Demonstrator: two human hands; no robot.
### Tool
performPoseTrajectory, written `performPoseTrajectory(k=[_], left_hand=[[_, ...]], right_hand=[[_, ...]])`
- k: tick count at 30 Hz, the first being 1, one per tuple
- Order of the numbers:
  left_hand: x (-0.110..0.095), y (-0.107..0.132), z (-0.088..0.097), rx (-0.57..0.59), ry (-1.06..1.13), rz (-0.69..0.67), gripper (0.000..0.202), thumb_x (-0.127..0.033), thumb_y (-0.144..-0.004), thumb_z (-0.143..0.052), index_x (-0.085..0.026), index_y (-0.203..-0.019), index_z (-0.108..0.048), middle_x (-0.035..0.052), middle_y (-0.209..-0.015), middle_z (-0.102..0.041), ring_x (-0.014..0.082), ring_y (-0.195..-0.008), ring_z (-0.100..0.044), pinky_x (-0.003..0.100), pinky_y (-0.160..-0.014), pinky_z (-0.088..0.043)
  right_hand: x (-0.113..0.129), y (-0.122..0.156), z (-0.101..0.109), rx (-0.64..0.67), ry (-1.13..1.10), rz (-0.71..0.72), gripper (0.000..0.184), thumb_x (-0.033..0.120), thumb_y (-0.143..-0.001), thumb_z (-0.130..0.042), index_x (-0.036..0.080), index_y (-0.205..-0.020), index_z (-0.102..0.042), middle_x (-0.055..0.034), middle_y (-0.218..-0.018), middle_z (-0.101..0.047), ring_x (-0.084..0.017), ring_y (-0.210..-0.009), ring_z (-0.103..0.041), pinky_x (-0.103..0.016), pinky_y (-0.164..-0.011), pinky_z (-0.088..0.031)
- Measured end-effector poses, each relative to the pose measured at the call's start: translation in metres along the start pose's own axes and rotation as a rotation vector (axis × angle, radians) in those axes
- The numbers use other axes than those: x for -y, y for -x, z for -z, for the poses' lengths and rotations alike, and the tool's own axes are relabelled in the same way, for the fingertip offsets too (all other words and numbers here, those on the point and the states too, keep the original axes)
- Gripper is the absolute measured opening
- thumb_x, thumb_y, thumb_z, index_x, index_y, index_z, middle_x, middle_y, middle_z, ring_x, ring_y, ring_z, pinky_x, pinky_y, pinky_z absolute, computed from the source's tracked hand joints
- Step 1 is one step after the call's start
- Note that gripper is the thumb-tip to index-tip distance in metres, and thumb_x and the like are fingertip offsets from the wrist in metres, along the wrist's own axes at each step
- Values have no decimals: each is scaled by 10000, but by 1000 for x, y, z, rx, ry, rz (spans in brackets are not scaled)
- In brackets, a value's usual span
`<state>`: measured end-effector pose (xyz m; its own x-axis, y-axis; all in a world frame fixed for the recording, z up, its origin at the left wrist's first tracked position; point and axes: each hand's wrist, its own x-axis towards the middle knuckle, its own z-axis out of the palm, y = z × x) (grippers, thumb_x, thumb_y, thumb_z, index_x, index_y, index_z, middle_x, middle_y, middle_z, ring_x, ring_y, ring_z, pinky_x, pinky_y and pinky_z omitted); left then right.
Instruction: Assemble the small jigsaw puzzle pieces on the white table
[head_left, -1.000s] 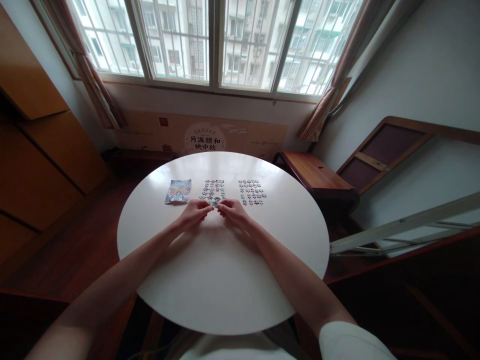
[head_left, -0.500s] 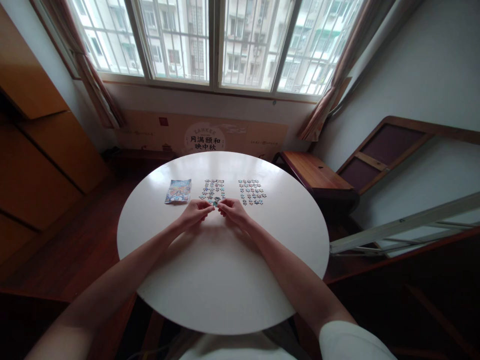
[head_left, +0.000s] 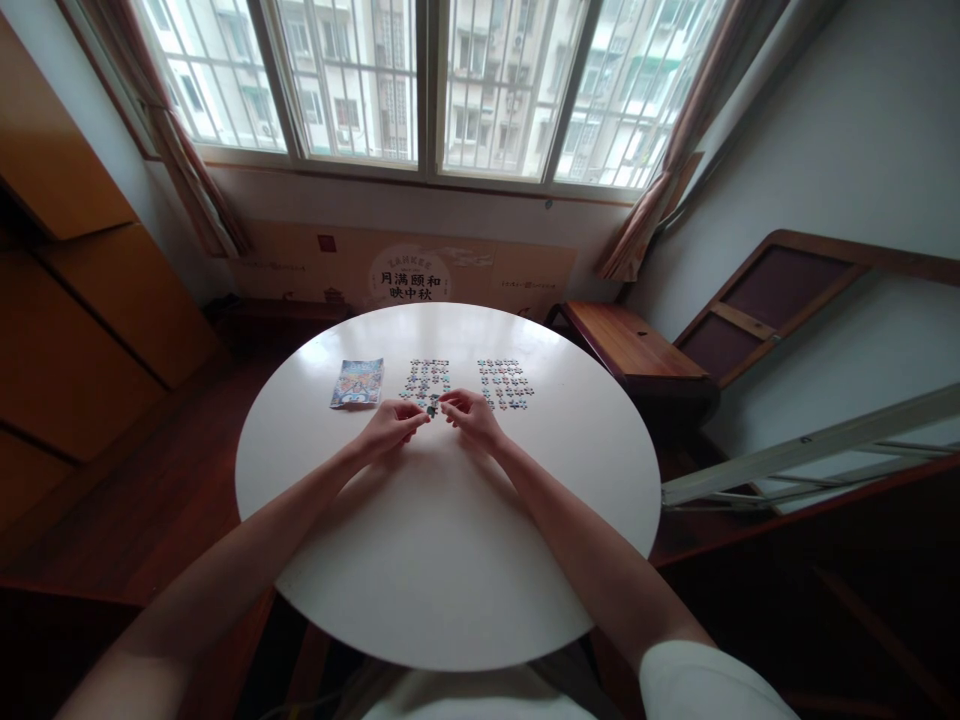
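Over the middle of the white round table (head_left: 442, 540), my left hand (head_left: 394, 422) pinches a small dark green jigsaw puzzle piece (head_left: 433, 410) between thumb and fingertips. My right hand (head_left: 471, 415) is just to the right of it, its thumb and index finger slightly parted and a little away from the piece. Whether anything tiny sits at those fingertips is hard to see. Behind the hands lie two groups of loose puzzle pieces in rows: a left group (head_left: 427, 372) and a right group (head_left: 504, 380). My fingers hide the near edge of the left group.
A colourful printed sheet or packet (head_left: 357, 384) lies flat on the table, left of the pieces. Beyond the table's right edge stands a low wooden bench (head_left: 634, 345). A printed cardboard panel (head_left: 315, 265) runs under the barred window (head_left: 352, 90).
My right hand has drawn slightly right, away from the piece, and its fingers have loosened. The left hand stays almost in place with the puzzle piece.
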<state>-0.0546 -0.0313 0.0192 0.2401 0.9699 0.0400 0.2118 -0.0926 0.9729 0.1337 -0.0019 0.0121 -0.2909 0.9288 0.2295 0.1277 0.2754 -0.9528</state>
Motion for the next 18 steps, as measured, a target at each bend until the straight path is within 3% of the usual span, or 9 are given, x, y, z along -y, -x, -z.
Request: performPoseTrajectory(k=[4, 10, 14, 18], left_hand=[[1, 1, 0, 58, -39, -8, 353, -456, -713, -702, -106, -751, -678, -32, -489, -514, 65, -404, -428, 184, -393, -314], [0, 2, 0, 84, -76, -27, 349, -451, -725, -690, -103, -746, -691, -21, -500, -528, 71, -419, -439, 191, -410, -327], [-2, 2, 5, 115, -162, -44, 330, -436, -749, -663, -109, -776, -698, -7, -535, -562, 81, -440, -466, 197, -434, -344], [-7, 3, 18, 267, -335, -51, 328, -436, -759, -648, -123, -670, -686, 12, -538, -591, 88, -462, -476, 200, -449, -325]], right_hand=[[2, -2, 4, 60, 104, 61, 232, 367, -758, -667, 158, -841, -725, -54, -754, -701, -130, -597, -598, -259, -574, -479], [2, -2, 8, 157, 91, 85, 152, 275, -719, -683, 160, -799, -741, -53, -769, -722, -156, -692, -638, -273, -645, -499], [5, -11, 14, 115, 112, 81, 121, 213, -711, -666, 163, -790, -742, -50, -767, -724, -164, -706, -652, -289, -674, -510], [9, -29, 20, 11, 202, 77, 100, 161, -727, -658, 167, -778, -744, -51, -768, -729, -173, -725, -666, -299, -702, -517]])
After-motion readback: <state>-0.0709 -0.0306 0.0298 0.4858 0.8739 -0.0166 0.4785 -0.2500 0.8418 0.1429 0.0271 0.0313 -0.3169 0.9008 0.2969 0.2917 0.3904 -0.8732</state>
